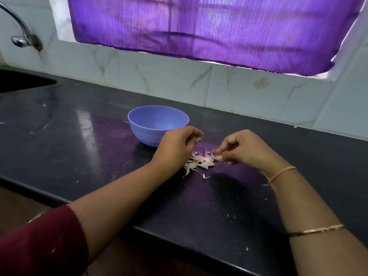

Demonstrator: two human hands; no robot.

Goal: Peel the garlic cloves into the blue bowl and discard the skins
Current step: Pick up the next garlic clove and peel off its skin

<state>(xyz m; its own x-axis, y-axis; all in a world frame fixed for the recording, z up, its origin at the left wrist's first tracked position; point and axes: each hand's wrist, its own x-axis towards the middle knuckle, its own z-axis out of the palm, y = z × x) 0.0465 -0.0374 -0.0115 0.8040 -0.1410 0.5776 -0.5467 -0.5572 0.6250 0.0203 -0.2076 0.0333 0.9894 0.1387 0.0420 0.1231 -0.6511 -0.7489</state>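
A blue bowl [157, 124] stands on the black counter, and what I can see of its inside looks bare. Just in front of it, my left hand [176, 143] has its fingers curled round a garlic clove [198, 139], of which only a pale tip shows. My right hand [245, 149] is to the right, pinching a thin piece of skin [216, 156] between thumb and fingertips. Between and below the hands lies a small pile of garlic cloves and loose skins [201, 163] on the counter.
The black counter [79, 136] runs left to a sink [22, 81] with a metal tap [20, 34] above it. A tiled wall and a purple curtain [199, 26] stand behind. The counter's front edge [139, 229] crosses near my forearms. Small skin flecks dot the surface.
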